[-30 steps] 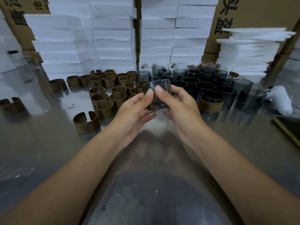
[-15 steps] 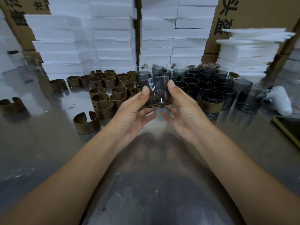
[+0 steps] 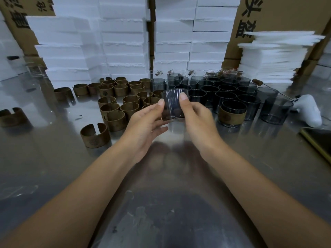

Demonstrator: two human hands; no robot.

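Smoked glass cup point(image 3: 173, 106) stands upright above the bench's point(image 3: 53, 167) middle, pinched between left hand point(image 3: 146, 125) and right hand point(image 3: 197, 120).

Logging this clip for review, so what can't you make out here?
Head view only:
Fingertips of left hand and right hand behind the glass: hidden by the hands and tinted wall.
Flat dark item: cut off by the right edge.
Box lettering: cut by the top edge.
Sleeve emblem: too small.
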